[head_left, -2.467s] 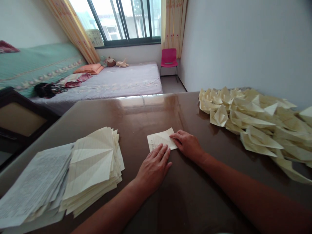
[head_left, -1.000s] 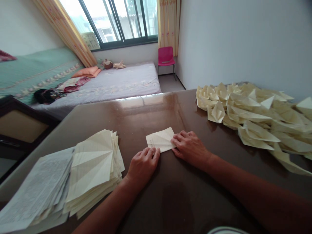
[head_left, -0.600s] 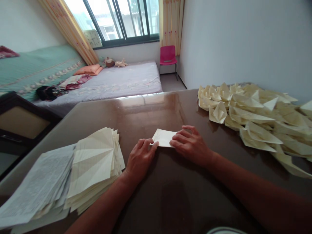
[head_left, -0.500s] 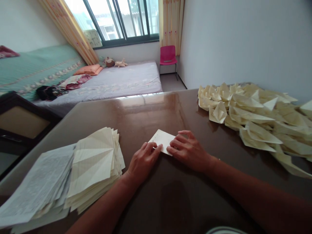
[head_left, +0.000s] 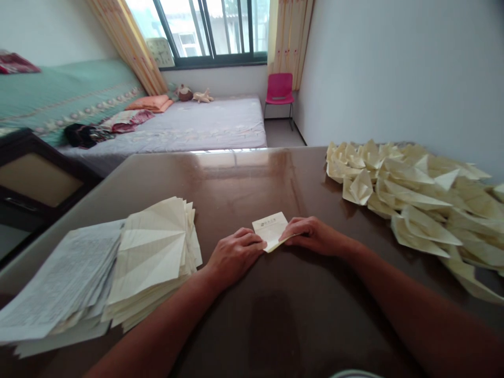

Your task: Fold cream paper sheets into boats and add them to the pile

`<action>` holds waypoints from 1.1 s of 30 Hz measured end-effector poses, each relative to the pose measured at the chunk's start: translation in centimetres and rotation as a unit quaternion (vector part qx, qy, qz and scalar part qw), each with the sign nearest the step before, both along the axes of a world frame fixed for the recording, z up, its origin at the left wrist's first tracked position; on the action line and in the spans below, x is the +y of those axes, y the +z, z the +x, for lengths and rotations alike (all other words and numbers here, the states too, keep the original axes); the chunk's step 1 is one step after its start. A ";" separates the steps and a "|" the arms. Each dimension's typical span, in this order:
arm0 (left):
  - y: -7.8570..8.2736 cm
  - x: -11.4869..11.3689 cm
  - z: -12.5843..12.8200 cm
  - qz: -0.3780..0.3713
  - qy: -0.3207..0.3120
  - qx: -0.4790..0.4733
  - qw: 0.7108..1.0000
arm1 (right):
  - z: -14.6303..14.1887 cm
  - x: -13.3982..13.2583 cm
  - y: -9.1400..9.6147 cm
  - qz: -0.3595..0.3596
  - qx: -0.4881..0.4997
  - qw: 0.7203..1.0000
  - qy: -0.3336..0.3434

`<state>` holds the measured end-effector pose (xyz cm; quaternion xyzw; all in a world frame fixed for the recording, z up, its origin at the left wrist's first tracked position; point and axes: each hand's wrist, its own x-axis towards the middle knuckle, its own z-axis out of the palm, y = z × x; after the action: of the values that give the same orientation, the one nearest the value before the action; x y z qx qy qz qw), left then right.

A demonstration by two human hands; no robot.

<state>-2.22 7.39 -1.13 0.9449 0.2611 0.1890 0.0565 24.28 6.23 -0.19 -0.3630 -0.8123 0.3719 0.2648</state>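
Observation:
A small folded sheet of cream paper [head_left: 271, 227] lies on the brown table between my hands, with a line of print near its far edge. My left hand [head_left: 241, 253] pinches its near left corner, thumb and fingers closed at the edge. On the other side, my right hand [head_left: 313, 234] grips the right part of the paper, fingers curled over it. The near edge of the sheet looks slightly lifted or folded over. My fingertips hide both side corners.
To the left lie a stack of creased cream sheets [head_left: 151, 257] and a pile of printed grey sheets [head_left: 63, 283]. Folded paper shapes [head_left: 417, 194] heap up along the right side. A round rim [head_left: 354, 374] shows at the bottom edge. Beyond the glossy table [head_left: 236, 184] stands a bed [head_left: 220, 123].
The paper has turned, and its printed side now shows more plainly at the far edge. My right hand has drawn its fingers in around the paper's right side. The view has shifted slightly.

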 end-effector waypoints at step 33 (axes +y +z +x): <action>1.3 0.2 -1.0 -0.005 0.029 0.048 0.998 | -3.5 2.0 -1.9 0.122 -0.292 0.905 -0.285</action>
<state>-3.22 7.57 0.22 0.9447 0.2916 0.1436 0.0430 20.83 8.23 -2.05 -0.6363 -0.7541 0.0559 0.1527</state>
